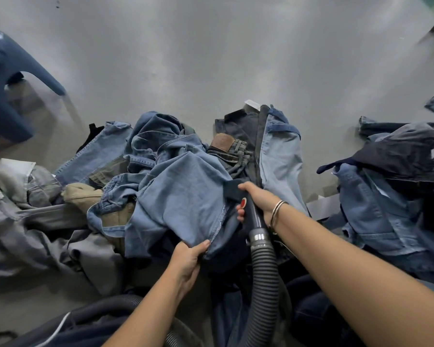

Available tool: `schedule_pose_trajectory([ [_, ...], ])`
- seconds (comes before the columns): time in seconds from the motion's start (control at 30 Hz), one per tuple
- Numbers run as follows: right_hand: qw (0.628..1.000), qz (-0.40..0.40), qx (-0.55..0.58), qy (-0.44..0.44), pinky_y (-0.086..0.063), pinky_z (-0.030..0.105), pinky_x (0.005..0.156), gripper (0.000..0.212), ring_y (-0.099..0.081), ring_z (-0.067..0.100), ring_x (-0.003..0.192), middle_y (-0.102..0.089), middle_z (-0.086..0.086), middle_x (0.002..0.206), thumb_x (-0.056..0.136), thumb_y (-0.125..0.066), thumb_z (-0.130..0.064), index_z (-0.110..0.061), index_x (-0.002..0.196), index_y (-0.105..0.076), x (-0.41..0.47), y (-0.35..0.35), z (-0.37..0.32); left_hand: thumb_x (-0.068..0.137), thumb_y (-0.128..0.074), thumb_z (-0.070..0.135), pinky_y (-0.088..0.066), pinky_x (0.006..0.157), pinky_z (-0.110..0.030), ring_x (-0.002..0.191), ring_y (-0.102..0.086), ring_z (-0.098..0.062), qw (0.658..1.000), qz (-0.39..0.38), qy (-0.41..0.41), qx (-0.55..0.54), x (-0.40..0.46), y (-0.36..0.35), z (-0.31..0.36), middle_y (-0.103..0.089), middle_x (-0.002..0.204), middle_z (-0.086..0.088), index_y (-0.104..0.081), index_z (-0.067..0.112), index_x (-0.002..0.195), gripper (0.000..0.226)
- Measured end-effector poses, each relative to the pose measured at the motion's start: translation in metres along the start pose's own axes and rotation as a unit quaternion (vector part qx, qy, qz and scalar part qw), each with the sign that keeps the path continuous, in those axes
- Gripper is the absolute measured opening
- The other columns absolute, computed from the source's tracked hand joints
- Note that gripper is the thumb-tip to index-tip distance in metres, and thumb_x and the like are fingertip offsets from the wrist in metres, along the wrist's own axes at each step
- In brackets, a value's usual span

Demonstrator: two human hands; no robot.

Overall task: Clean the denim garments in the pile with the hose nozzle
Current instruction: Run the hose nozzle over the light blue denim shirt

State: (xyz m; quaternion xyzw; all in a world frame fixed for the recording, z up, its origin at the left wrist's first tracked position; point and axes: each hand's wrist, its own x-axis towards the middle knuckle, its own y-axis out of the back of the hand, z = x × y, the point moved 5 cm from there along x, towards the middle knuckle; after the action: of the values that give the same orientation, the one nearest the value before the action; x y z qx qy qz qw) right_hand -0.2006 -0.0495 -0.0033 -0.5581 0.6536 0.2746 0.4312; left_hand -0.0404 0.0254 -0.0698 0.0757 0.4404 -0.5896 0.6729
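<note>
Denim garment (186,196) pinched at its hem by left hand (189,259), right hand (257,200) gripping hose nozzle (254,216)

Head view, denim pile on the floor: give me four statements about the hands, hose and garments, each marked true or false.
1. The right hand grips the hose nozzle. True.
2. The left hand rests flat on the floor. False: it pinches the edge of the light blue denim garment.
3. A bracelet sits on the right wrist. True.
4. The ribbed hose runs away toward the far wall. False: it runs back toward the person.
</note>
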Motion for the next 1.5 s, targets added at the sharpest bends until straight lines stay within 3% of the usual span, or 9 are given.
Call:
schedule_pose_trajectory([
  [0.27,0.996,0.039,0.053,0.061,-0.046,0.019,0.038,0.038,-0.047,0.015,0.031,-0.048,0.005,0.041,0.093,-0.051,-0.033,-0.008,0.066,-0.044,-0.012,0.041,-0.058,0.083,-0.048,-0.016,-0.058,0.065,-0.027,0.08,-0.072,-0.022,0.997,-0.007,0.033,-0.073,0.001,0.003,0.001,-0.074,0.089,-0.013,-0.067,-0.002,0.098,0.027],
  [0.4,1.0,0.01,-0.007,0.004,-0.046,0.02,0.037,0.051,-0.047,0.017,0.031,-0.048,0.008,0.043,0.092,-0.053,-0.032,-0.007,0.048,-0.048,-0.046,0.037,-0.011,0.088,-0.04,-0.017,-0.058,0.062,-0.026,0.075,-0.072,-0.02,0.992,-0.032,0.046,-0.111,-0.001,-0.017,0.004,-0.074,0.084,-0.014,-0.064,-0.004,0.098,0.029],
  [0.5,0.999,-0.008,-0.033,-0.041,-0.045,0.021,0.037,0.05,-0.046,0.018,0.031,-0.05,0.01,0.044,0.091,-0.055,-0.031,-0.006,0.049,-0.049,-0.068,0.017,0.041,0.086,-0.036,-0.02,-0.057,0.058,-0.024,0.07,-0.072,-0.018,0.993,-0.043,0.038,-0.104,-0.003,-0.024,0.008,-0.074,0.078,-0.012,-0.063,-0.003,0.093,0.033],
  [0.63,0.999,-0.011,-0.035,-0.03,-0.046,0.024,0.04,0.023,-0.046,0.019,0.034,-0.051,0.011,0.049,0.091,-0.058,-0.027,-0.007,0.083,-0.05,-0.087,0.002,0.069,0.087,-0.034,-0.021,-0.055,0.058,-0.02,0.069,-0.071,-0.014,0.997,-0.045,0.023,-0.062,-0.005,-0.026,0.009,-0.074,0.076,-0.009,-0.063,-0.002,0.091,0.035],
  [0.77,0.997,0.009,-0.055,0.044,-0.045,0.025,0.04,0.016,-0.045,0.019,0.035,-0.051,0.01,0.049,0.092,-0.057,-0.024,-0.011,0.092,-0.048,-0.099,0.003,0.063,0.088,-0.033,-0.022,-0.058,0.069,-0.024,0.079,-0.07,-0.018,0.999,-0.023,0.004,-0.043,-0.003,-0.028,0.01,-0.073,0.085,-0.012,-0.062,-0.004,0.099,0.036],
  [0.9,0.993,0.046,-0.016,0.107,-0.045,0.027,0.039,0.019,-0.045,0.02,0.034,-0.05,0.01,0.049,0.09,-0.06,-0.025,-0.01,0.091,-0.049,-0.113,0.015,0.039,0.089,-0.034,-0.022,-0.058,0.072,-0.025,0.078,-0.068,-0.018,0.997,-0.016,0.021,-0.067,-0.002,-0.028,0.009,-0.072,0.084,-0.011,-0.062,-0.002,0.1,0.035],
  [1.13,0.995,-0.011,-0.096,0.036,-0.046,0.024,0.041,0.018,-0.047,0.019,0.035,-0.052,0.01,0.051,0.091,-0.057,-0.026,-0.009,0.089,-0.049,-0.097,-0.016,0.057,0.086,-0.032,-0.022,-0.056,0.062,-0.023,0.074,-0.072,-0.019,0.994,-0.096,0.006,-0.057,-0.01,-0.037,0.018,-0.074,0.08,-0.013,-0.063,-0.004,0.093,0.036],
  [1.37,0.993,0.006,-0.095,0.071,-0.044,0.022,0.035,0.034,-0.047,0.018,0.029,-0.051,0.009,0.041,0.091,-0.055,-0.026,-0.001,0.067,-0.051,-0.045,-0.019,0.0,0.085,-0.033,-0.024,-0.056,0.082,-0.026,0.09,-0.069,-0.022,0.995,-0.101,0.001,0.002,-0.004,-0.037,0.021,-0.073,0.094,-0.011,-0.062,-0.006,0.108,0.041],
  [1.5,0.995,0.036,-0.08,0.039,-0.046,0.02,0.034,0.036,-0.047,0.015,0.028,-0.047,0.006,0.038,0.095,-0.049,-0.027,-0.004,0.068,-0.044,-0.024,-0.003,-0.042,0.086,-0.036,-0.021,-0.059,0.067,-0.025,0.077,-0.072,-0.017,0.994,-0.075,0.021,-0.082,-0.006,-0.042,0.026,-0.075,0.083,-0.008,-0.062,0.001,0.095,0.035],
])
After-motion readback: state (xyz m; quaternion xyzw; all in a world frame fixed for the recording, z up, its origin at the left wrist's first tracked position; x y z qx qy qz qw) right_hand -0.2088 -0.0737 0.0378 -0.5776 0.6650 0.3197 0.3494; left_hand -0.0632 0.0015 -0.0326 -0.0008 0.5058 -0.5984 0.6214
